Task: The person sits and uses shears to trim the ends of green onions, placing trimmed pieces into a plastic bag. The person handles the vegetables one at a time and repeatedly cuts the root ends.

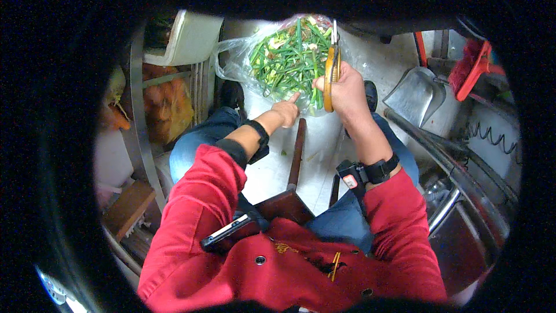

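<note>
My right hand [349, 89] grips a pair of scissors [330, 80] with yellow handles, its metal blades pointing away from me. The scissors are over the right side of a clear plastic bag [232, 58] on the floor. Green onion leaves and trimmings [286, 54] fill the bag's wide mouth, mixed with pale yellowish pieces. At the near edge of this heap is my left hand [284, 112], its index finger extended towards the greens and the other fingers partly curled. I see nothing held in it.
Between my knees stands a dark wooden stool or chair part [296, 156]. To the right are a metal dustpan [415, 95], a red brush [471, 71] and a tubular chair frame [451, 178]. A metal rack leg [141, 108] rises at left, beside an orange-yellow bag [169, 102].
</note>
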`<state>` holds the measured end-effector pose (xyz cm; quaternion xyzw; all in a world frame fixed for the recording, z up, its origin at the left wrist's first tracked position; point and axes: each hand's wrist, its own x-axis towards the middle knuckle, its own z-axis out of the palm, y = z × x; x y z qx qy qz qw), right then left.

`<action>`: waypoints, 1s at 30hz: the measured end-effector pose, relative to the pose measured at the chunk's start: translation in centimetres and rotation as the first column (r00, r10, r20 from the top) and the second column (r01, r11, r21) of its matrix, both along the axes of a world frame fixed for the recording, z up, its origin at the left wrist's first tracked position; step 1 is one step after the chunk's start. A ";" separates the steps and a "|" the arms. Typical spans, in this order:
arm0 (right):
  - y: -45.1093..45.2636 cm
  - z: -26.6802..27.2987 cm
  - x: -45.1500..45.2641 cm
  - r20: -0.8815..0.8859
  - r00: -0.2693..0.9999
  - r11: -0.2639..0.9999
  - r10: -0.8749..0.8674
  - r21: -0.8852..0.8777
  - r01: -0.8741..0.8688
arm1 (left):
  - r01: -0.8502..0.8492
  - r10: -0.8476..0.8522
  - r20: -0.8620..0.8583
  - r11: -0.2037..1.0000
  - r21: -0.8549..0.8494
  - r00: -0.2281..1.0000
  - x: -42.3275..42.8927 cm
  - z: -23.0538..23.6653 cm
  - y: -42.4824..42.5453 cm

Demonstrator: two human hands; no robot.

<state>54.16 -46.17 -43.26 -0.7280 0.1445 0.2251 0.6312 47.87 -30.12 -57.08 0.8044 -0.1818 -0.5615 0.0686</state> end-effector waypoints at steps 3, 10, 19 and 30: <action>0.4 1.5 0.3 -0.051 0.999 1.000 -0.016 0.013 0.017 | 0.010 -0.016 0.057 0.994 0.109 0.998 0.0 -4.5 0.4; 0.0 2.2 0.2 -0.044 0.998 0.999 0.041 0.018 -0.040 | -0.010 0.001 -0.152 0.998 -0.058 0.988 -4.8 -4.7 0.6; -2.6 1.1 -3.9 0.124 0.967 0.974 0.223 -0.075 -0.215 | -0.213 0.212 -0.024 0.965 -0.155 0.977 -9.9 2.7 0.6; -1.9 5.5 -16.1 0.171 0.983 0.995 0.066 0.065 -0.079 | -0.169 0.207 0.166 0.962 -0.215 0.964 -13.5 6.1 1.0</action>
